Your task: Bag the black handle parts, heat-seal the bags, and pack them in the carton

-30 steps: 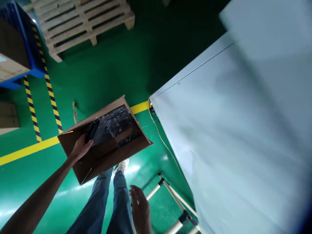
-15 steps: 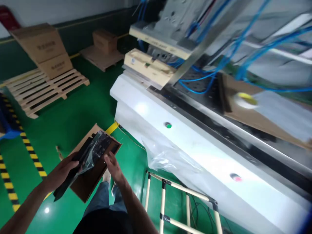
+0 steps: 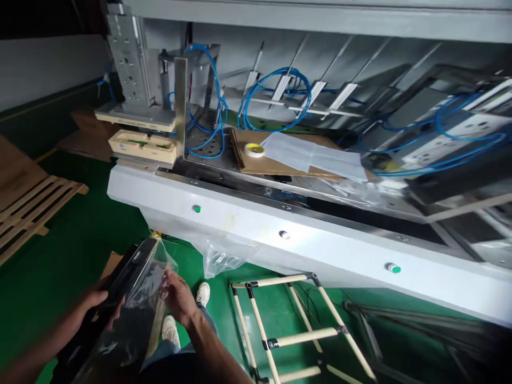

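My left hand (image 3: 93,302) is closed round a long black plastic part (image 3: 127,274), held at a slant at lower left. A clear plastic bag (image 3: 149,290) hangs along the right side of this part and partly covers it. The fingers of my right hand (image 3: 180,300) pinch the edge of the bag. Behind the black part, a piece of brown cardboard (image 3: 110,263) shows; most of it is hidden. The part's lower end is dark and hard to make out.
A white machine front (image 3: 236,218) with several round buttons runs across the view. On its bed lie cardboard (image 3: 242,136) and a tape roll (image 3: 254,150). A pipe frame (image 3: 298,338) stands at my right, and a wooden pallet (image 3: 44,202) lies at left.
My view has swung to the right along the machine. The black part has come up closer to me, away from the cardboard box, and my right hand now grips the bag.
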